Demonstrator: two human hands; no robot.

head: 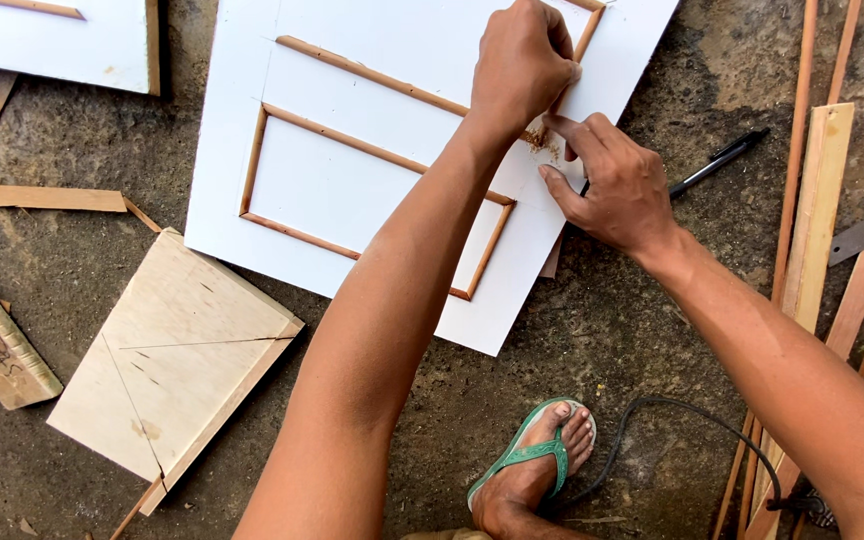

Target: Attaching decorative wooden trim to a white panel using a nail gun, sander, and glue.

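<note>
Rough concrete floor, white panel (352, 180) lying flat on it.
Your left hand (520, 62) is fisted on the panel's wood trim (562, 95); your right hand (617, 185) presses open-fingered beside it, near sawdust (544, 142).

My own body, as seen from above: both arms were bare from the hands to the frame's edge, with no sleeve, glove, watch, ring or strap showing on my left hand (522, 65) or my right hand (617, 190); the fingernails were short and plain. My one visible foot (532, 470) was bare but for a flat flip-flop sandal (529, 455) with a green Y-shaped thong strap running between the toes and a pale footbed edged in green. Only a sliver of light-coloured cloth showed at the bottom edge, too little to tell what garment it was.
</note>
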